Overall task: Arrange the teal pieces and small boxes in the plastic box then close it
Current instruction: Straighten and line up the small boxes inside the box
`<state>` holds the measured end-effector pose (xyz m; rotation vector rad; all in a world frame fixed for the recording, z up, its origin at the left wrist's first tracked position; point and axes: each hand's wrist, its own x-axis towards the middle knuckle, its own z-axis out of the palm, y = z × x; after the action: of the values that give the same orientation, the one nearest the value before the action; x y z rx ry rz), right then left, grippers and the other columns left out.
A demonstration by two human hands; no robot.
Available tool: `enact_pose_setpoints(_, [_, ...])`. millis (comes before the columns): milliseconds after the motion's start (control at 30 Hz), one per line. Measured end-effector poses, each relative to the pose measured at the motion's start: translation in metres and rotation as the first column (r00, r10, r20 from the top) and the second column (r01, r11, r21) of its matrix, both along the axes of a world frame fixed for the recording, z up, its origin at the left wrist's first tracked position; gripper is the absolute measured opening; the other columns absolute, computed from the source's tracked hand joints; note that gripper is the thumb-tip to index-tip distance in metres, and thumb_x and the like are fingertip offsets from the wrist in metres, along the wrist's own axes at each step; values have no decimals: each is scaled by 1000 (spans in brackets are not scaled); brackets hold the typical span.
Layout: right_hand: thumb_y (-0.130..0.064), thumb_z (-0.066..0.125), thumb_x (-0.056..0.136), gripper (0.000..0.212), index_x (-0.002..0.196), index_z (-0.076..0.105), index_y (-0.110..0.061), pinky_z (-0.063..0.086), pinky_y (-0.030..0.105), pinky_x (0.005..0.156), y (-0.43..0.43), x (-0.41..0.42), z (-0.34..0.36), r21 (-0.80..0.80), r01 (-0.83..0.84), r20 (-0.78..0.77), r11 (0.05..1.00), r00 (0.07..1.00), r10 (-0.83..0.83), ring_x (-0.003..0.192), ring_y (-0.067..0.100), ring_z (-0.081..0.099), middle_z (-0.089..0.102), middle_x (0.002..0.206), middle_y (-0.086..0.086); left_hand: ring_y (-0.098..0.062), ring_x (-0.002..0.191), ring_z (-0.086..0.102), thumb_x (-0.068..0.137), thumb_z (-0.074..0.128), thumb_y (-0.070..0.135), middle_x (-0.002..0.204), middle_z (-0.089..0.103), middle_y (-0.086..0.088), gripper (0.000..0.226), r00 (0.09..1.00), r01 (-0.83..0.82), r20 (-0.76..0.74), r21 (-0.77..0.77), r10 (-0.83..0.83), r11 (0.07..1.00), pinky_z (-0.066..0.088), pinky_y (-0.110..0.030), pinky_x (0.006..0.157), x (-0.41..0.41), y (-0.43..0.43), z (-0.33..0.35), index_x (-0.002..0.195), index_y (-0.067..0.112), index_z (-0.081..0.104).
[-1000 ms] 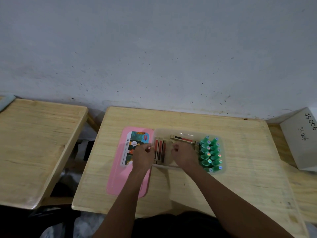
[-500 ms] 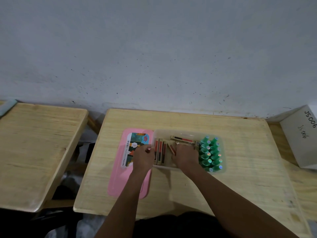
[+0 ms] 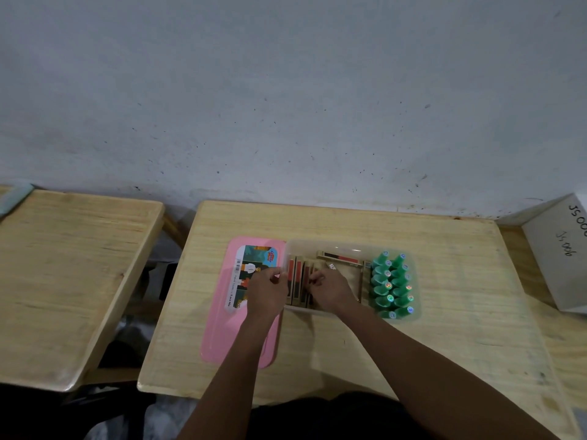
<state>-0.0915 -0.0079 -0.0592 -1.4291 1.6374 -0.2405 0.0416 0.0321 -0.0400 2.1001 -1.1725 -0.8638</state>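
A clear plastic box (image 3: 351, 246) stands on the middle wooden desk (image 3: 444, 281). Several teal pieces (image 3: 392, 285) stand packed in two rows at its right end. Several small red-and-tan boxes (image 3: 297, 281) stand side by side at its left end, and one more small box (image 3: 341, 258) lies along the back wall. My left hand (image 3: 265, 292) rests at the box's left wall with fingers curled on its rim. My right hand (image 3: 330, 290) is inside the box, fingers pinched on a small box among the standing ones.
The pink lid (image 3: 222, 328) with a picture label lies flat to the left of the box, partly under my left arm. A second wooden desk (image 3: 63, 281) stands at the left, with a gap between. A grey carton (image 3: 559, 252) with handwriting sits at the right. The wall runs behind.
My right hand has shifted left inside the box, toward the standing small boxes. My left hand stays at the box's left wall.
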Motion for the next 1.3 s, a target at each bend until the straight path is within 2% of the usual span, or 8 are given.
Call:
enact_pose_setpoints(100, [-25, 63, 80, 10, 72, 65, -21, 56, 36, 70, -1, 2, -4, -41, -13, -51, 999, 999, 11, 73, 15, 64, 68, 74, -3, -7, 80, 55, 93, 56, 19, 107, 70, -11, 31, 1000, -3, -1, -4, 3, 1000, 36, -7, 60, 0, 1, 0, 121, 5, 62])
enact_pose_setpoints(167, [-27, 61, 81, 14, 68, 64, -23, 54, 32, 62, -1, 1, 1, -60, -39, -61, 997, 998, 35, 67, 14, 63, 66, 69, -5, -7, 82, 56, 93, 57, 19, 108, 70, -10, 31, 1000, -7, -5, -8, 7, 1000, 40, -10, 66, 0, 1, -1, 120, 5, 63])
enact_pose_setpoints(433, [-22, 58, 81, 14, 78, 71, -18, 58, 40, 73, -1, 1, 2, -41, -45, -58, 998, 997, 43, 78, 19, 65, 69, 81, 2, -2, 75, 53, 93, 57, 18, 106, 70, -10, 30, 1000, -9, -3, -6, 9, 1000, 32, -2, 55, -1, 0, -2, 119, 5, 63])
enact_pose_setpoints(633, [-27, 64, 82, 8, 81, 70, -22, 60, 39, 69, 1, -1, 5, -68, 56, -12, 996, 998, -57, 70, 13, 68, 71, 75, -2, -8, 87, 57, 93, 57, 19, 109, 69, -10, 31, 1000, -4, 3, -9, 5, 1000, 42, -14, 71, 0, 0, -4, 120, 5, 63])
enact_pose_setpoints(800, [-21, 63, 88, 13, 88, 74, -13, 56, 31, 58, -3, 11, 13, -61, -34, -18, 998, 999, 33, 63, 18, 67, 73, 78, 7, -8, 75, 58, 93, 56, 20, 100, 71, -10, 30, 1000, -10, 1, -10, 10, 1000, 35, -5, 55, 0, 0, -3, 118, 6, 65])
enact_pose_setpoints(1033, [-15, 61, 92, 18, 91, 78, -9, 59, 38, 77, -5, 8, 6, -107, -33, -95, 994, 995, 23, 74, 20, 69, 74, 88, 9, -9, 80, 58, 93, 57, 18, 105, 71, -11, 30, 1000, -8, 12, -13, 8, 1000, 35, -5, 56, -1, 0, -2, 120, 5, 63])
enact_pose_setpoints(1167, [-7, 50, 89, 28, 75, 75, -10, 58, 38, 78, -5, -2, 3, -81, -132, -154, 988, 981, 119, 72, 19, 68, 73, 79, 7, -9, 80, 58, 93, 57, 18, 105, 70, -12, 31, 1000, 1, 20, -18, -1, 1000, 34, -4, 59, -1, 0, -1, 120, 4, 63])
enact_pose_setpoints(1300, [-17, 53, 89, 26, 105, 73, -15, 54, 31, 81, -8, -19, 14, -166, -109, -298, 980, 953, 55, 94, 23, 68, 72, 103, 6, -10, 82, 57, 93, 57, 18, 107, 70, -13, 31, 1000, 2, 17, -17, -2, 1000, 39, -10, 64, -1, 1, -1, 120, 4, 63])
